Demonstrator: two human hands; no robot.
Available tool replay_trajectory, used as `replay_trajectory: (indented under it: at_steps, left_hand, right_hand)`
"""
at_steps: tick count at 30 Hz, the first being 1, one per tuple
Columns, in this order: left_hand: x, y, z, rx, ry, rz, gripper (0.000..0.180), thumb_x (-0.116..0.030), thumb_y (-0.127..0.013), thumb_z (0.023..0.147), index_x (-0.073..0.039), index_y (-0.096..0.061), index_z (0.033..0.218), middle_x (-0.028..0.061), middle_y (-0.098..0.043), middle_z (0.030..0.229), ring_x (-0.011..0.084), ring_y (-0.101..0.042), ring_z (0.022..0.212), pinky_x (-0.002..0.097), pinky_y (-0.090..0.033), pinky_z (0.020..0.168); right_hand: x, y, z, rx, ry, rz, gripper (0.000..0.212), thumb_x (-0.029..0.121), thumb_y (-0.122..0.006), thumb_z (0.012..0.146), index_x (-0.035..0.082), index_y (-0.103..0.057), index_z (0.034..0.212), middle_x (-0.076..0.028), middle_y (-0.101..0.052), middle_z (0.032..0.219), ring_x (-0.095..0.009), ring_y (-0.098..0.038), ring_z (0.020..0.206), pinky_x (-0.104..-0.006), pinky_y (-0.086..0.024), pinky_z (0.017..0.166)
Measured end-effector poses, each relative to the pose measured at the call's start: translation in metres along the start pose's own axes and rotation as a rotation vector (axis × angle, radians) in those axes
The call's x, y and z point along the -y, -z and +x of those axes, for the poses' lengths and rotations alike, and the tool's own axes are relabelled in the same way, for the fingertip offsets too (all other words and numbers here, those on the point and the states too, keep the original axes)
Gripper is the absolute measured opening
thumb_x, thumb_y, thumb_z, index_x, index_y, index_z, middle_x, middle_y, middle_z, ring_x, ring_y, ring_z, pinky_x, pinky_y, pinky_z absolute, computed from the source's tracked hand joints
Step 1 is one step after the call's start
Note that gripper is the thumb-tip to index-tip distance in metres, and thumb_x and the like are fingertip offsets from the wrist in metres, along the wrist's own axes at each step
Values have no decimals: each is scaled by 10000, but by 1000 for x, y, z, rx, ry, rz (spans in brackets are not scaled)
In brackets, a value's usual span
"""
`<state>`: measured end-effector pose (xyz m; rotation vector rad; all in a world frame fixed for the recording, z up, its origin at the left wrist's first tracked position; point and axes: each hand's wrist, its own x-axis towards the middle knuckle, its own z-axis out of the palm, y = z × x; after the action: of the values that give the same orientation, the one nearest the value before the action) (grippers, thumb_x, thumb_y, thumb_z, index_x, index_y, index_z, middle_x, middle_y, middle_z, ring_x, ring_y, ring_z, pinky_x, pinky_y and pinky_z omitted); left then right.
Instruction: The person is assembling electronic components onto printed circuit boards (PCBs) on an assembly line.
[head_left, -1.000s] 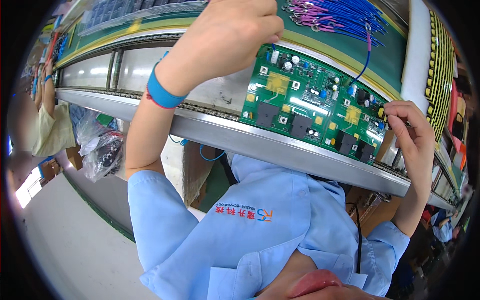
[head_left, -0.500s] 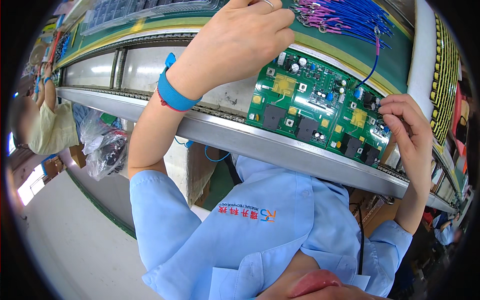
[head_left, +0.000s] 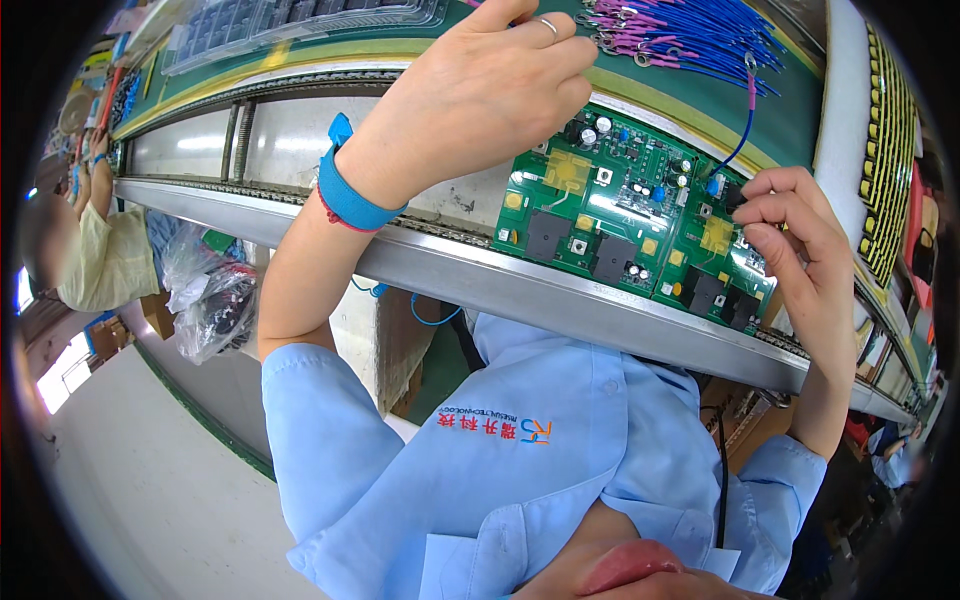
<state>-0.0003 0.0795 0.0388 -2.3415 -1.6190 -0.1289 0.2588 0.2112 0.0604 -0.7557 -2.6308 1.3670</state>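
A green circuit board (head_left: 625,215) lies across the metal rails in front of me, carrying black blocks, capacitors and yellow tape patches. From its far right part rises a blue wire (head_left: 742,140) with a pink sleeve and ring terminal. My left hand (head_left: 500,95), wearing a blue wrist strap (head_left: 350,195), is above the board's far left corner. Its fingers are closed, with a bit of pink at the fingertips like a wire's sleeve; the top edge cuts off the rest. My right hand (head_left: 800,235) hovers at the board's right end, fingers loosely bent and apart, visibly holding nothing.
A bundle of blue wires (head_left: 710,40) with pink sleeves and ring terminals lies on the green mat beyond the board. At far left stands a clear compartment tray (head_left: 290,30). The metal rail (head_left: 560,290) runs along the near side. Another person (head_left: 110,250) is at the left.
My left hand has shifted slightly down and right, and pink now shows at its fingertips. My right hand has moved left and up, its fingertips now farther over the board.
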Motion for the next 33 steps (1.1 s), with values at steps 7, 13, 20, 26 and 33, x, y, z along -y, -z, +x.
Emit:
replay_trajectory:
  at_steps: [7,13,20,26,33]
  left_hand:
    - [14,-3,-4,-1,66,-347,46,-82,-625,765,-85,-607,806,60,-540,891,226,-521,903,389,-332,920]
    - [36,-47,1,-810,-150,-352,75,-183,-642,830,-112,-622,824,45,-568,930,225,-529,884,419,-293,980]
    - [23,20,-16,-289,236,-216,148,-211,-693,773,-106,-646,867,46,-574,908,222,-531,861,405,-302,929]
    - [25,15,-19,-368,153,-217,167,-162,-722,729,-106,-646,867,45,-575,908,225,-535,873,403,-309,925]
    - [27,22,-17,-348,228,-179,175,-114,-725,698,-93,-651,855,55,-586,870,226,-544,826,375,-331,884]
  right_hand:
    - [15,-28,21,-31,191,-33,241,-65,-583,795,29,-614,1014,-90,-560,1032,-191,-590,782,-268,-486,658]
    - [8,-49,42,-81,342,-401,372,18,-659,788,73,-558,1141,-104,-606,1017,-302,-624,877,-367,-507,690]
    - [11,-51,46,-104,333,-545,494,13,-699,765,106,-551,1227,-60,-660,989,-184,-566,656,-311,-484,625]
    - [15,-50,46,-36,299,-637,436,87,-703,754,93,-553,1164,-115,-646,1043,-304,-641,867,-393,-504,664]
    - [85,-40,35,191,351,23,415,16,-686,738,68,-612,1143,-100,-643,1016,-171,-551,618,-272,-471,517]
